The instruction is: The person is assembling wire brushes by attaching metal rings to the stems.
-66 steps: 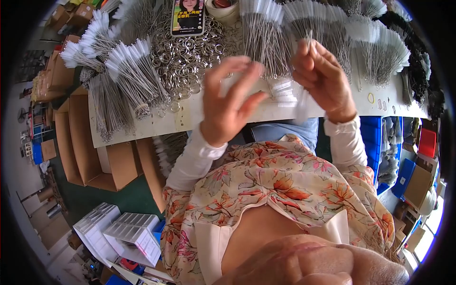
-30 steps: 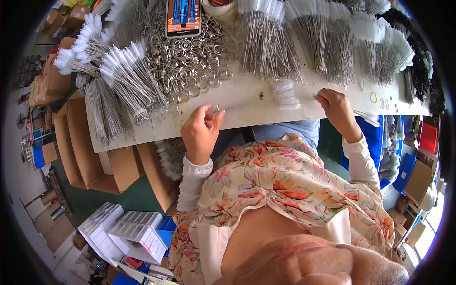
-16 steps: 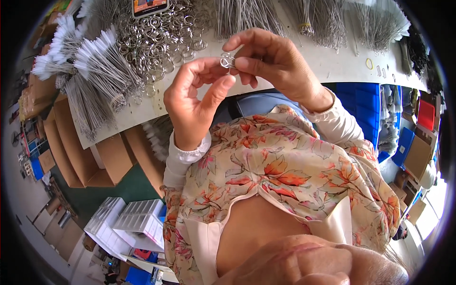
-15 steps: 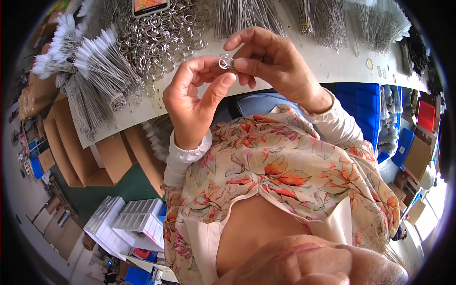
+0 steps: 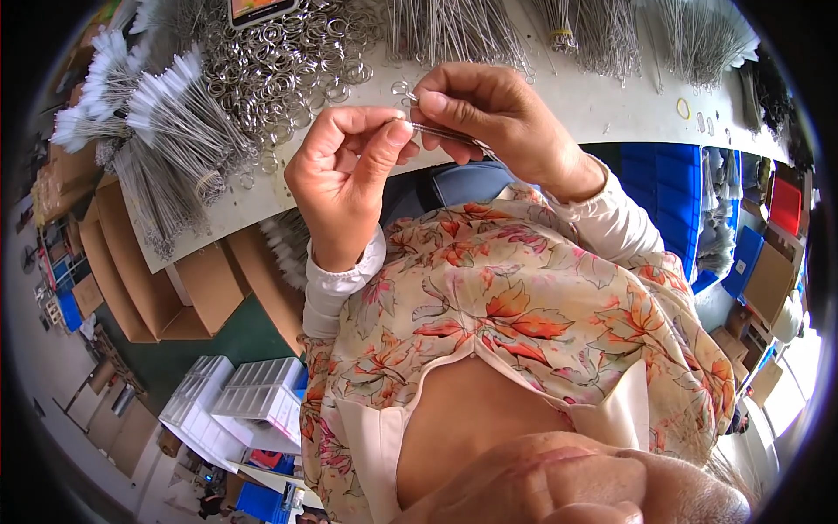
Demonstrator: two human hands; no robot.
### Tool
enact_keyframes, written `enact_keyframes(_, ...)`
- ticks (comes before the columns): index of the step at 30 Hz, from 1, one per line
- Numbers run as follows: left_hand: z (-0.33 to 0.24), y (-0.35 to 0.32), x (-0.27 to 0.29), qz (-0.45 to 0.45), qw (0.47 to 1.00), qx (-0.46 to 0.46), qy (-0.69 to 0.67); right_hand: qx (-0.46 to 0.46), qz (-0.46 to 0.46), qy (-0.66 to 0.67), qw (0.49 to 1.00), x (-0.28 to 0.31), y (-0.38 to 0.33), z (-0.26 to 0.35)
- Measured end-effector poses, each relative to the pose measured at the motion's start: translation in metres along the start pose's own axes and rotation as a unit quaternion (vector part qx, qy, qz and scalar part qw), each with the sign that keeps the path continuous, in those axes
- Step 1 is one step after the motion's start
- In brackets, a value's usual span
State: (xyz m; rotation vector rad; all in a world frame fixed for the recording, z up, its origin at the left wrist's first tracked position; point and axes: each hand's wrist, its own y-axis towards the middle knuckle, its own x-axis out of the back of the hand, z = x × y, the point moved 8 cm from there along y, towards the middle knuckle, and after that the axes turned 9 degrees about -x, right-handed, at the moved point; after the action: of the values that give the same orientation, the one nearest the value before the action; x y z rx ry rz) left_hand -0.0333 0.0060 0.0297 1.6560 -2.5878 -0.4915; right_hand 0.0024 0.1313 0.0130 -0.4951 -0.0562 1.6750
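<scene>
The left hand (image 5: 345, 179) and the right hand (image 5: 489, 118) are raised above the edge of the white table (image 5: 602, 109). Both grips are pressed together, pinching a thin metal wire (image 5: 445, 134) (its near end runs under the right palm). A heap of metal rings (image 5: 279, 70) lies on the table behind, beside bundles of wire brushes (image 5: 170, 113).
</scene>
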Motion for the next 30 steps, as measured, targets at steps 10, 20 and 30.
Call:
enact_keyframes(10,-0.007,0.006,0.002,0.008,0.998,-0.057,0.026,-0.029,0.058,-0.055,0.996,-0.005,-0.002,0.007)
enact_keyframes(20,-0.043,-0.023,-0.038,0.206,0.872,-0.400,0.191,-0.181,0.191,0.016,0.964,-0.006,-0.034,-0.023)
enact_keyframes(30,-0.005,-0.013,-0.019,0.188,0.899,-0.254,0.302,0.044,-0.020,-0.406,0.913,0.042,-0.056,0.013)
